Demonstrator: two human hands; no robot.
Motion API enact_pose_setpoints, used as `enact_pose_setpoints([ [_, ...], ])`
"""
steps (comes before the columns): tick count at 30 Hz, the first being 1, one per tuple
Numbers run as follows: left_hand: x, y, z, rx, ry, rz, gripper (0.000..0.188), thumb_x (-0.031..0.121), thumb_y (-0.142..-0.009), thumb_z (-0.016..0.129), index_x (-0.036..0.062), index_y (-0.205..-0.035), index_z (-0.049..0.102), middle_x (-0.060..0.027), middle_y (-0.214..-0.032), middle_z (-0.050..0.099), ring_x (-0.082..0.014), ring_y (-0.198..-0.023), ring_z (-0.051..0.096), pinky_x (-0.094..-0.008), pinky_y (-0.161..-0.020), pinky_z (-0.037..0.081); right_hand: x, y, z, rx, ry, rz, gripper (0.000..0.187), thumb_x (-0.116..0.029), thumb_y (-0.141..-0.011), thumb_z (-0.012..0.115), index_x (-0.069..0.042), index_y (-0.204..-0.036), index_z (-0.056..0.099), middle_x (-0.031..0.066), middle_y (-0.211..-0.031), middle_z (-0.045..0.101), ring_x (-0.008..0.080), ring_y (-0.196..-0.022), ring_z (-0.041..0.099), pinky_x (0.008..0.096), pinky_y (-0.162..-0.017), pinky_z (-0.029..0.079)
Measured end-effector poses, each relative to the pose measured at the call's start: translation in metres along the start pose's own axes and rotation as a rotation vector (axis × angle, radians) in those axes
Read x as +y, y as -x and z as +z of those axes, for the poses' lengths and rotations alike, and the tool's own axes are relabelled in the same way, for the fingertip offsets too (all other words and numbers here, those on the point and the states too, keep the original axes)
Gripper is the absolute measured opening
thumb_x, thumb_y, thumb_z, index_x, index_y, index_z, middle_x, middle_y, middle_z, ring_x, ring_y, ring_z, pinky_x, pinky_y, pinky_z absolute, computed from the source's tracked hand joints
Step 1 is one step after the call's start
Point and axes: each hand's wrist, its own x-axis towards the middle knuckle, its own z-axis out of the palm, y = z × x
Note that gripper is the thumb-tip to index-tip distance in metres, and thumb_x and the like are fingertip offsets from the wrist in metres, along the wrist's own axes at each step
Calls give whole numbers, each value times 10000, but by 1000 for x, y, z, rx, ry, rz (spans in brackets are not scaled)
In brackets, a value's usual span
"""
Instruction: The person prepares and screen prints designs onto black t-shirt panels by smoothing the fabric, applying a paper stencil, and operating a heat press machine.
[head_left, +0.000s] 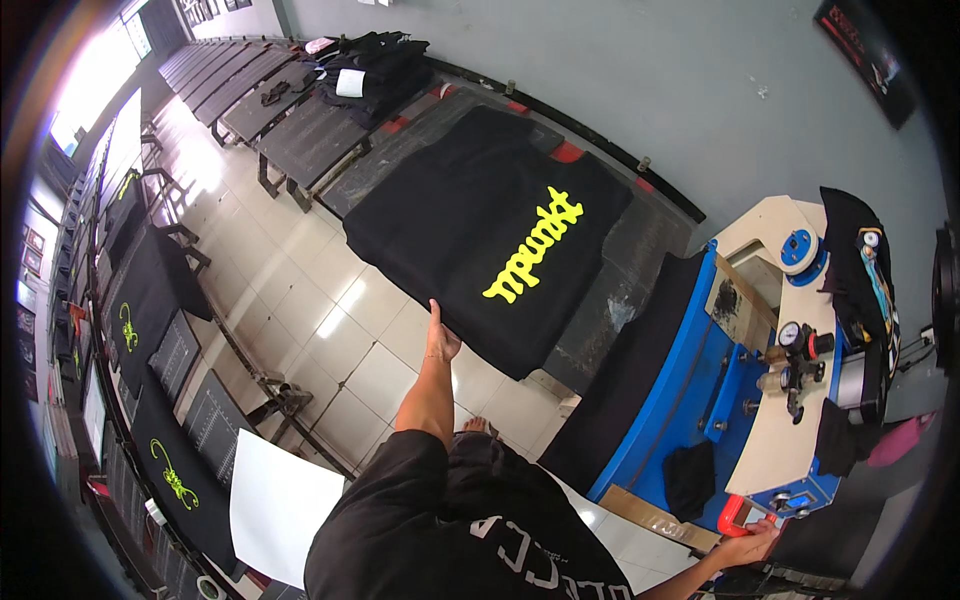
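Observation:
A black T-shirt (430, 220) lies flat on a dark printing board, with neon yellow lettering (535, 245) across it. My left hand (440, 335) is at the shirt's near edge, one finger stretched out along the cloth; the other fingers are partly hidden, and I see no grip on the fabric. Over at the lower right, my right hand (748, 546) is closed round the red handle (733, 516) of a blue and cream press machine (770, 400). A pressure gauge and knobs sit on the machine. Black cloth (625, 370) covers the press's bed beside the shirt.
Folded black garments (375, 75) are piled on the board row at the back. More boards (225, 75) run toward the bright window. Left of the tiled aisle (290, 270) stand boards with black shirts (175, 480) in yellow prints. A white sheet (280, 505) is near my left side.

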Motion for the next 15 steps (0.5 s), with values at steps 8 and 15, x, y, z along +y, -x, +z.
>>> enact_pose_setpoints([
  [8, 40, 61, 2, -98, 63, 24, 517, 384, -1004, 505, 47, -1391, 452, -91, -1398, 535, -247, -1291, 503, -401, -1129, 357, -2, 7, 8, 167, -73, 40, 496, -344, -1028, 423, 8, -709, 565, 35, -611, 447, 147, -578, 425, 299, -573, 373],
  [15, 148, -13, -16, 59, -2, 314, 562, 352, -951, 609, 21, -1379, 457, -132, -1407, 506, -306, -1275, 494, -447, -1116, 359, 10, 3, 8, 84, 131, -184, 505, -341, -1028, 407, 9, -691, 544, 43, -613, 452, 159, -590, 435, 320, -617, 393],
])
